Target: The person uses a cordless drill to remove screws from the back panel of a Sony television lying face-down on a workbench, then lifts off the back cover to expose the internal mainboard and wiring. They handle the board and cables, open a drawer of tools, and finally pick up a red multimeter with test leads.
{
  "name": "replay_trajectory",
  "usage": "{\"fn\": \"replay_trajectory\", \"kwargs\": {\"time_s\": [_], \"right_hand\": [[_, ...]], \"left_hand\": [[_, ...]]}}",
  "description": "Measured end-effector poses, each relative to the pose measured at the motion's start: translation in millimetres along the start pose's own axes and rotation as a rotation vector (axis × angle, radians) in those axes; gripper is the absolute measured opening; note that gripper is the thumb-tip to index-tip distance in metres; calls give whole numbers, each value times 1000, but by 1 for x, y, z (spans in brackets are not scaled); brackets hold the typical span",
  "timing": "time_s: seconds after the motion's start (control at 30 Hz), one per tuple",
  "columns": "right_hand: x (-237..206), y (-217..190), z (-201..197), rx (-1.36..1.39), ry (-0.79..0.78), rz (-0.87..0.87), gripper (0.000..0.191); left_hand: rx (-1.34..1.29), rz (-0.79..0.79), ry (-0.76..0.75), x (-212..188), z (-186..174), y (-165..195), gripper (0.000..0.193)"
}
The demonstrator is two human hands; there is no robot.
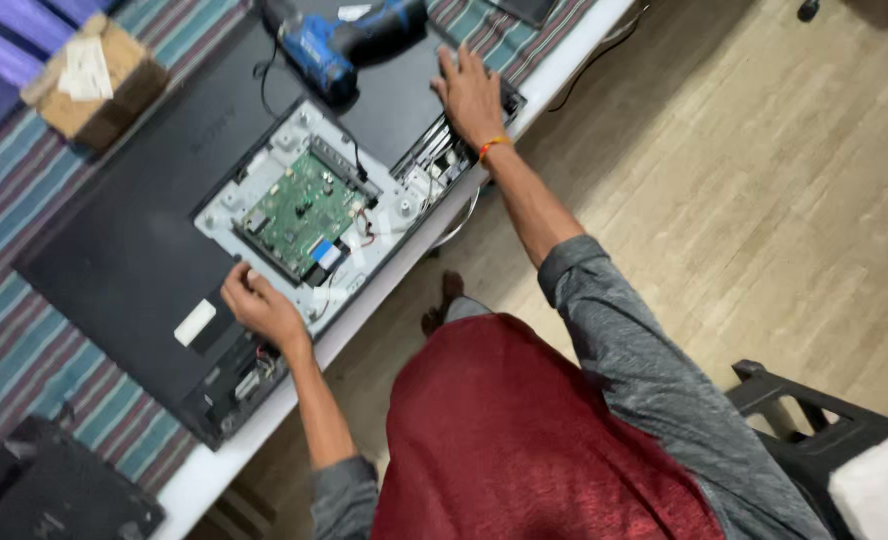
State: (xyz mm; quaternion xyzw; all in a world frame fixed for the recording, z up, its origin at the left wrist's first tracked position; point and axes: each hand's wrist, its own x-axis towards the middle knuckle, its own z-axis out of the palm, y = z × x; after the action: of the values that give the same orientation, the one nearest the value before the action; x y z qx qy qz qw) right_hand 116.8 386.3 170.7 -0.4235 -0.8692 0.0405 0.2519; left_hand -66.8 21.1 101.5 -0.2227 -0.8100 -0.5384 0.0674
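A flat television lies face down on the table, its black back partly opened. In the opening sits a pale metal plate carrying a green circuit board with thin wires. My left hand rests at the plate's near edge beside the board, its fingers bent down onto the panel; whether they grip anything is unclear. My right hand lies flat with fingers apart on the black cover near the television's right end, an orange band on the wrist. It holds nothing.
A blue and black cordless drill lies on the television just left of my right hand. A small cardboard box stands on the striped cloth. A black case sits at the table's near left. A black chair stands on the wooden floor.
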Motion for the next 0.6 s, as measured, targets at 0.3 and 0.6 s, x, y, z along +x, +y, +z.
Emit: {"fn": "replay_trajectory", "kwargs": {"time_s": [0.3, 0.6], "right_hand": [[-1, 15, 22, 8, -26, 58, 52], [-6, 41, 23, 170, -102, 33, 57]], "left_hand": [[-35, 204, 100, -16, 14, 81, 17], [-315, 431, -289, -90, 152, 232, 20]]}}
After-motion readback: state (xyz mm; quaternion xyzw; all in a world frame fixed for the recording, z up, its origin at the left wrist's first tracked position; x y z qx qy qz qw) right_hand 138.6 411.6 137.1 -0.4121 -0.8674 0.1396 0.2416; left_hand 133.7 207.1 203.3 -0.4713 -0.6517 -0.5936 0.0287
